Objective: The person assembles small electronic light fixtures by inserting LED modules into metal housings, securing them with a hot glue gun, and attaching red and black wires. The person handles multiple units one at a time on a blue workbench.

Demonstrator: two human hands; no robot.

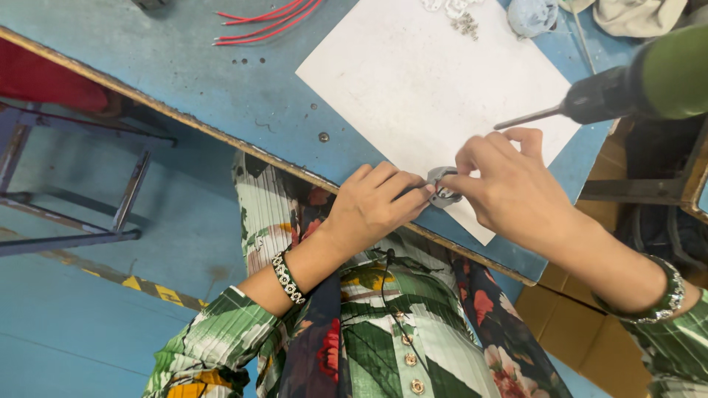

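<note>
My left hand and my right hand meet at the near edge of the blue table. Between their fingertips they pinch a small grey metal part, which rests on a white sheet of paper. Both hands grip it from opposite sides. Fingers hide much of the part. A bracelet sits on each wrist.
A power screwdriver with a green body hangs at the right, its bit pointing left over the paper. Red wires lie at the table's far side. Small screws and white parts sit near the paper's top. A cardboard box stands below right.
</note>
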